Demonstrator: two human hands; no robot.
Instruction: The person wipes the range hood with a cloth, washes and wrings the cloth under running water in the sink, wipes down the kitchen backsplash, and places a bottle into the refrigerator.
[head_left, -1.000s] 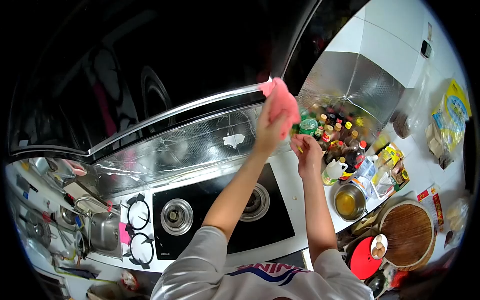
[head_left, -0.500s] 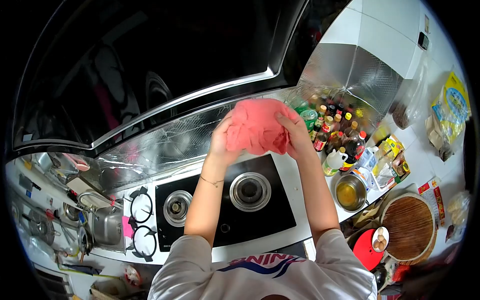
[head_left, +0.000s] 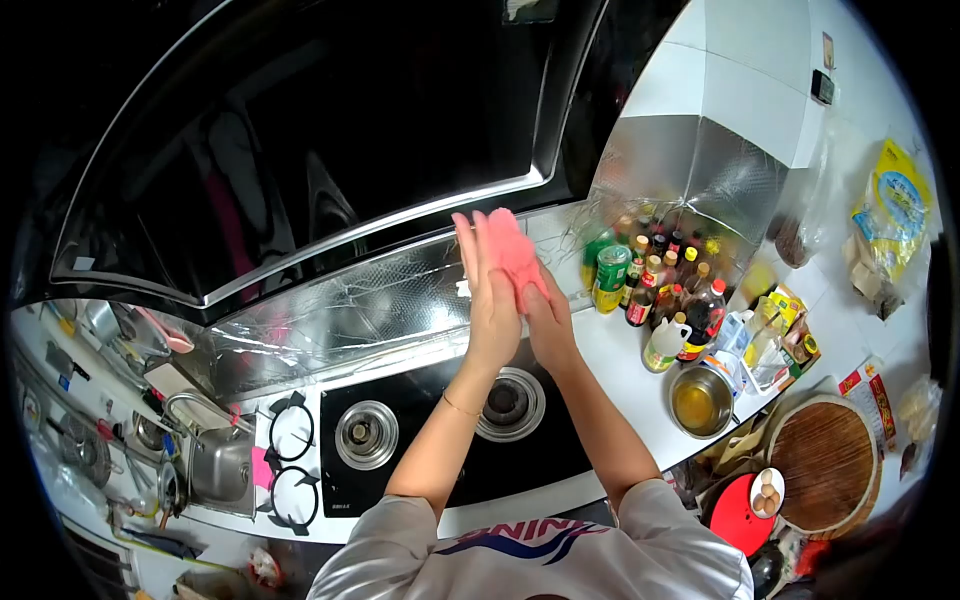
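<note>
1. While the shirt (head_left: 460, 570) fills the near side, both bare forearms stretch forward past the front edge of the bench (head_left: 630, 372) and converge, wrists close together.
2. Below them, the black cooktop (head_left: 520, 465) lies bare, without its two pan supports (head_left: 292, 462), which rest on the bench to its left, beside the sink (head_left: 222, 470). That much is done; how much wiping is finished or left cannot be told.
3. Above the cooktop's rear edge, the pink cloth (head_left: 512, 252) is bunched between the palms, held up and apart from the bench, so judging by this it is wiping nothing just now.
4. The left hand (head_left: 487, 292) presses flat against the cloth with its fingers straight and pointing up; the right hand (head_left: 550, 318) grasps the other side, its thumb laid across the front.
5. Toward the bench's right rear corner crowd sauce bottles (head_left: 705, 312), with a metal pot (head_left: 700, 372) nearer the front edge.
6. Farther back, foil (head_left: 380, 330) lines the wall under the glossy black hood (head_left: 400, 130), neither touched by the cloth.
</note>
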